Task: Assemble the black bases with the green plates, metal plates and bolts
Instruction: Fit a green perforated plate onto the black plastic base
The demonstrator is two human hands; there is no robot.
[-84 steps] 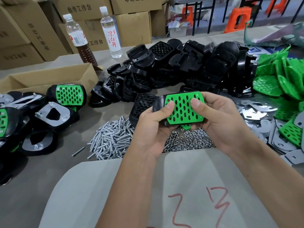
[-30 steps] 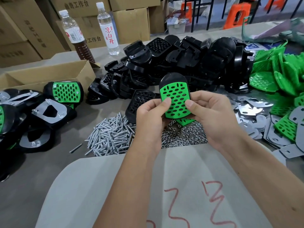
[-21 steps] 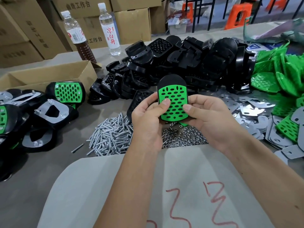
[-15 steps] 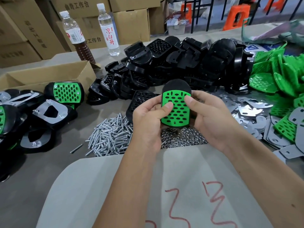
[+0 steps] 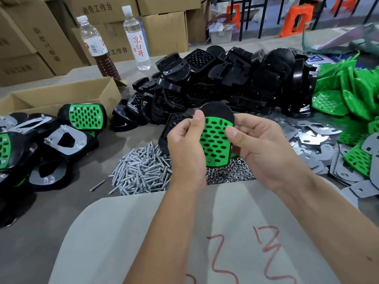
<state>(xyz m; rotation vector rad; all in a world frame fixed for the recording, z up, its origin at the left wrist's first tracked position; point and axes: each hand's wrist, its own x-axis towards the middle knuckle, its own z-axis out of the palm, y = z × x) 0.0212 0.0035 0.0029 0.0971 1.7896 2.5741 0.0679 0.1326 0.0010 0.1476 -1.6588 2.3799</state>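
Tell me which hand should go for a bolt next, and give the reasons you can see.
Probably the left hand. The bolt pile lies directly beside and below it, on its side of the table. The right hand wraps the black base carrying the green plate, so it could likely keep holding alone.

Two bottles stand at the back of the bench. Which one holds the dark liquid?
The left bottle, nearer the open cardboard box: its lower half is dark brown. The right bottle is clear throughout.

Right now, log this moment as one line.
stage: green plate seated on black base | left hand: holds part | right hand: holds part | bolts: piled on table
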